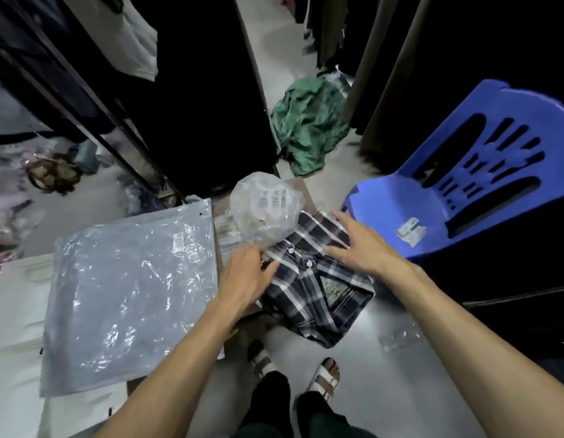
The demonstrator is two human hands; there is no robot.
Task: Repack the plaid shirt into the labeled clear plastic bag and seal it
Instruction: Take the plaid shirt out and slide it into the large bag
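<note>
Folded navy-and-white plaid button-up shirt (315, 279) lies on the pale grey floor (400, 368), collar label up, between the person's sandalled feet and a blue plastic chair (464, 191). Crumpled clear plastic bag with white barcode labels (265, 207) stands bunched at the shirt's far edge, touching it. Left hand (246, 276): fingers closed, pinching the bag's lower end. Right hand (356, 245): fingers spread and open, palm flat on the shirt's right side, holding nothing. A larger, flat, sealed clear packet (129, 295) lies to the left, apart from the work.

Step in hand, as judged: preparing the bag; shirt not yet inside. Next move calls for finding and spreading the bag's mouth, which I cannot locate here, then sliding the folded shirt in without undoing the fold.
</note>
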